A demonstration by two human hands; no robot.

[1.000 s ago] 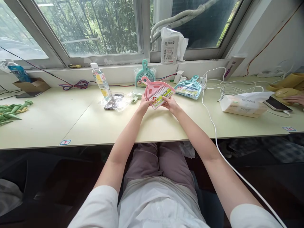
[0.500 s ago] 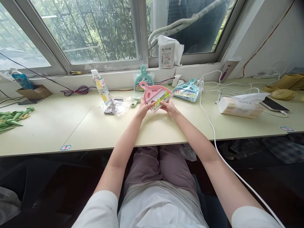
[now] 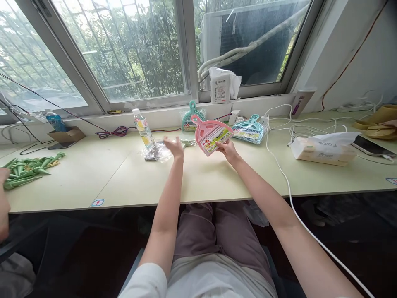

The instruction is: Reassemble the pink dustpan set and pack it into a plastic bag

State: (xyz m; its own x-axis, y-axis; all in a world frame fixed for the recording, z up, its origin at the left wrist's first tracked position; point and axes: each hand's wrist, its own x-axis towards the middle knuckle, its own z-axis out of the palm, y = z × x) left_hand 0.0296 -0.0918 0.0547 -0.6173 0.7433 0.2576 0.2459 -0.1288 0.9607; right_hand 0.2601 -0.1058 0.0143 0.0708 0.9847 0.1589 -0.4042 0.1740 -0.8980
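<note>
My right hand (image 3: 228,150) grips the lower right edge of a pink dustpan and brush set (image 3: 211,134), which is held tilted above the table. A printed label with a yellow-green band covers the white bristles. To its left, my left hand (image 3: 174,147) is raised with fingers spread, slightly blurred and holding nothing. Close to that hand lie a crumpled clear plastic wrapper (image 3: 163,152) and a pale green handle (image 3: 188,142). Behind the pink set, a teal dustpan set (image 3: 192,118) leans against the sill. A blue-teal wrapped set (image 3: 249,130) lies to the right.
A drink bottle (image 3: 144,129) stands beside the wrapper. On the right are a tissue pack (image 3: 324,150), a phone (image 3: 374,145) and a loose white cable (image 3: 281,169). Far left, another person's hand (image 3: 3,178) is near green woven pieces (image 3: 29,169).
My left hand has let go of the pink set and moved left, opening. My right hand still holds the set. Another person's hand has come into view at the left, and the view has shifted.
</note>
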